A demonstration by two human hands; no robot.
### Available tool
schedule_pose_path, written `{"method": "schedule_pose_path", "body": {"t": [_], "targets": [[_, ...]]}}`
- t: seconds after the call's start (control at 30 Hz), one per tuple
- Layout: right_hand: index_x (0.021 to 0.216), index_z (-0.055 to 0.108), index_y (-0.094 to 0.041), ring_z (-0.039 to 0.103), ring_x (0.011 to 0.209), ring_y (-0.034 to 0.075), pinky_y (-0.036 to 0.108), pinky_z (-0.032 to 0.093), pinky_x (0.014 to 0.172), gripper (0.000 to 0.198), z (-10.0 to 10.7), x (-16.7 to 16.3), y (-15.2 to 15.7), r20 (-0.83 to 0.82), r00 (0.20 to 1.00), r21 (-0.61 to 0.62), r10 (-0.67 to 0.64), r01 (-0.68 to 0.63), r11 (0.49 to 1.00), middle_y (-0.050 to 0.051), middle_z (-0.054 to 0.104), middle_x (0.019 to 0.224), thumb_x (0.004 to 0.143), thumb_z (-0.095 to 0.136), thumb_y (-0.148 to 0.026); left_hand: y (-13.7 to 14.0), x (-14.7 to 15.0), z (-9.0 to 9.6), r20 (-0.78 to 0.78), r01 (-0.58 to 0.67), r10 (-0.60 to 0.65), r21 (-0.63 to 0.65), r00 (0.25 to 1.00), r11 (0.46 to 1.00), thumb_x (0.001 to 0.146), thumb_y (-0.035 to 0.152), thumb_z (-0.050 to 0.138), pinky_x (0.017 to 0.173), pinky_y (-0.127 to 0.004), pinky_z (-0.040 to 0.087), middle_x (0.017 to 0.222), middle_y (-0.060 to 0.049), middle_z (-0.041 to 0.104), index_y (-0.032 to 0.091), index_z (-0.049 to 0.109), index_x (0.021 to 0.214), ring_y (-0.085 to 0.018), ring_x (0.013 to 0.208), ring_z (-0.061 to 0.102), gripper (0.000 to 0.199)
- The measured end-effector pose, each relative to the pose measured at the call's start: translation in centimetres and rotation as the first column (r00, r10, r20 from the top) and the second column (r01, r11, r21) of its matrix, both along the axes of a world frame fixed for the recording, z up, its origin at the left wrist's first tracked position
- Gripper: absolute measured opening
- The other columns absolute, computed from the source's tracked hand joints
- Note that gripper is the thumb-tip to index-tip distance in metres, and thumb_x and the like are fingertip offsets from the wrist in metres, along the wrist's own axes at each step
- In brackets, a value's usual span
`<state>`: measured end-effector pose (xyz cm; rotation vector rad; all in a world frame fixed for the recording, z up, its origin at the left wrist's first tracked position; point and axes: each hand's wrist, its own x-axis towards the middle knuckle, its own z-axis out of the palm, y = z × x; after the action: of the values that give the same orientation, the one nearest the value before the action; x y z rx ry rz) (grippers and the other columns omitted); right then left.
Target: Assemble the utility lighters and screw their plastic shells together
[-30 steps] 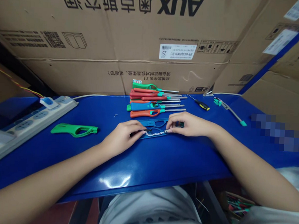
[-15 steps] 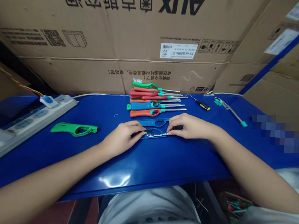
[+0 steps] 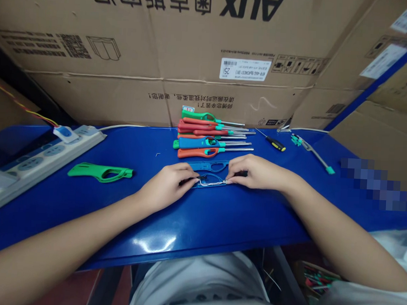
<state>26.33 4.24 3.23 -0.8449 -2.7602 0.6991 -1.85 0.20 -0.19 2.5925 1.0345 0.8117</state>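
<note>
Two blue lighter handle halves lie on the table; the far blue half (image 3: 204,165) shows its trigger opening, and the near blue half (image 3: 219,177) is partly covered by my fingers. Across the near half run thin white wires (image 3: 208,184). My left hand (image 3: 172,186) pinches a small black part (image 3: 199,176) at the wires' left end, its far side hidden by the fingers. At the right end, my right hand (image 3: 248,171) closes thumb and fingertips on the wires near a small pale tip. A green lighter handle (image 3: 100,172) rests apart on the left.
Several gas lighters (image 3: 198,153) lie stacked behind my hands. A screwdriver (image 3: 275,143) and a metal lighter tube with green pieces (image 3: 314,151) are back right. A power strip (image 3: 42,162) runs along the left. Cardboard (image 3: 190,65) walls the back.
Both hands keep their grips, with only a very slight shift at the right fingers. The view has tilted a little; nothing was taken up or let go.
</note>
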Motion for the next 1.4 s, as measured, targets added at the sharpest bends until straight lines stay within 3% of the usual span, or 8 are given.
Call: {"method": "schedule_pose_path", "body": {"t": [0.3,0.53,0.67,0.8,0.93,1.07,1.4], "targets": [[0.088,0.077,-0.019,0.066,0.086,0.018,0.028,0.047,0.077,0.017,0.1,-0.1,-0.1,0.053,0.998,0.041,-0.036,0.033,0.999,0.006,0.073,0.088,0.092,0.065,-0.029,-0.1,0.2,-0.1,0.002,-0.003,0.003,-0.007,1.0,1.0,0.098,0.024,0.057,0.081,-0.029,0.057,0.096,-0.008,0.073,0.016,0.076,0.103,-0.019,0.088,0.071,0.021],[0.076,0.071,-0.015,0.062,0.071,0.014,0.023,0.042,0.063,0.01,0.0,-1.1,-0.5,0.084,0.977,-0.049,-0.197,0.201,0.978,0.005,0.073,0.083,0.085,0.068,-0.019,-0.1,0.6,-0.3,0.029,-0.031,0.032,-0.044,0.999,0.999,0.097,0.027,0.057,0.075,-0.029,0.056,0.092,-0.007,0.071,0.017,0.077,0.103,-0.019,0.083,0.069,0.023],[0.077,0.069,-0.016,0.06,0.058,0.012,0.023,0.041,0.057,0.009,0.1,-1.3,-0.7,0.121,0.952,-0.129,-0.281,0.296,0.947,0.003,0.068,0.067,0.085,0.068,-0.021,-0.1,0.6,-0.4,0.026,-0.047,0.049,-0.049,0.998,0.998,0.097,0.025,0.058,0.071,-0.027,0.055,0.091,-0.007,0.07,0.017,0.077,0.103,-0.018,0.08,0.067,0.021],[0.093,0.069,-0.015,0.059,0.055,0.011,0.023,0.042,0.056,0.013,0.1,-0.8,-0.6,0.064,0.969,-0.211,-0.237,0.246,0.946,0.001,0.065,0.068,0.086,0.066,-0.026,-0.1,0.6,-0.3,0.016,-0.039,0.04,-0.02,0.999,0.999,0.097,0.024,0.058,0.072,-0.026,0.054,0.091,-0.007,0.07,0.015,0.076,0.104,-0.017,0.08,0.067,0.021],[0.11,0.066,-0.016,0.056,0.064,0.011,0.024,0.044,0.062,0.026,0.1,-0.6,-0.9,-0.009,0.989,-0.109,-0.151,0.149,0.983,0.003,0.066,0.086,0.084,0.065,-0.018,-0.1,0.5,-0.4,0.001,-0.033,0.033,0.0,0.999,0.999,0.098,0.024,0.058,0.074,-0.026,0.055,0.093,-0.007,0.07,0.014,0.075,0.104,-0.017,0.08,0.068,0.021],[0.11,0.064,-0.017,0.055,0.069,0.011,0.024,0.044,0.065,0.031,0.1,-1.2,-1.7,-0.019,0.997,-0.035,-0.077,0.076,0.996,0.006,0.061,0.105,0.081,0.058,-0.008,-0.1,0.4,-0.4,0.005,-0.034,0.034,0.002,0.999,0.999,0.098,0.025,0.058,0.077,-0.026,0.055,0.094,-0.006,0.072,0.015,0.075,0.103,-0.018,0.084,0.069,0.02],[0.103,0.062,-0.016,0.052,0.07,0.013,0.025,0.041,0.065,0.017,-0.4,-2.3,-2.0,0.083,0.991,0.086,-0.102,0.095,0.992,0.006,0.06,0.101,0.087,0.064,-0.02,-0.3,0.4,-0.4,0.019,-0.055,0.055,0.006,0.998,0.998,0.1,0.027,0.056,0.082,-0.027,0.054,0.096,-0.006,0.074,0.015,0.071,0.1,-0.018,0.086,0.07,0.02]]}}
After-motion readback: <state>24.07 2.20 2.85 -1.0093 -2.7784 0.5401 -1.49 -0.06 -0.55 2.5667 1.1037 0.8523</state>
